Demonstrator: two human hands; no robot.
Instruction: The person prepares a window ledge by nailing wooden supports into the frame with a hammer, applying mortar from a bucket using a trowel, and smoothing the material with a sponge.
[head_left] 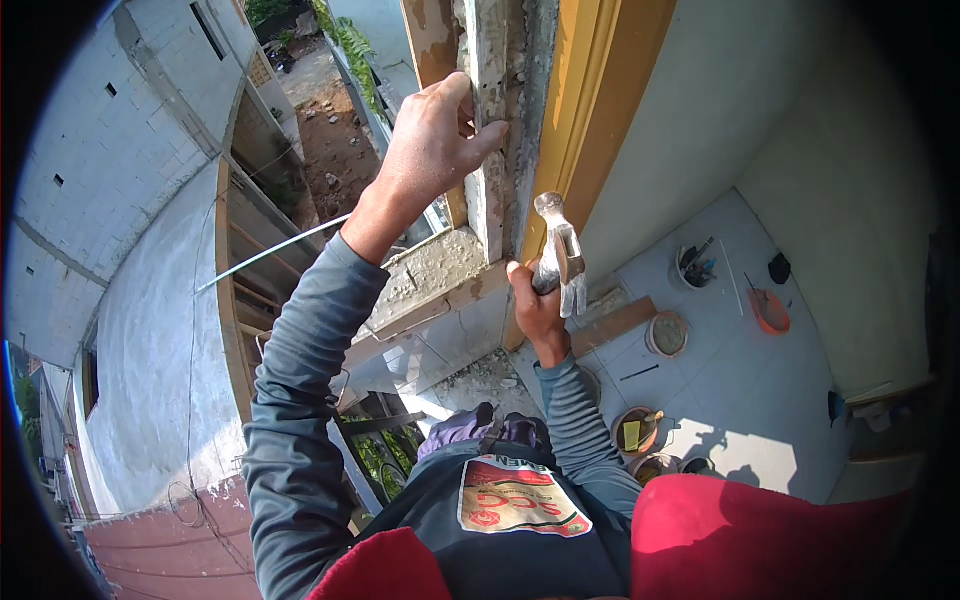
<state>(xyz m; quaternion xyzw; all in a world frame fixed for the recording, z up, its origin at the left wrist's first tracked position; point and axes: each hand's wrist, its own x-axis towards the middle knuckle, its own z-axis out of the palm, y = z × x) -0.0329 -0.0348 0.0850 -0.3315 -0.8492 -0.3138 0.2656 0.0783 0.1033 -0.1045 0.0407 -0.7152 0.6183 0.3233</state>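
1. The left hand (435,140) is closed on the edge of the pale strip (490,190), with the thumb lying over its front side.
2. The right hand (541,312) is gripping the hammer (562,255) below its head; the handle is mostly hidden inside the fist. The hammer head is apart from the strip, near its foot.
3. The strip stands upright at the side of the window opening, with its lower end at the sill (425,278). I judge that it is placed, but whether it is fixed I cannot tell, since no nail is clearly visible.
4. Already in position is the yellow frame (580,110), to the right of the strip. Between them, a rough grey band is uncovered.
5. The sill surface is also rough, so finishing seems to be left there.
6. On the floor (710,365) stand the buckets, one with tools (692,268), another with grey material (666,335).
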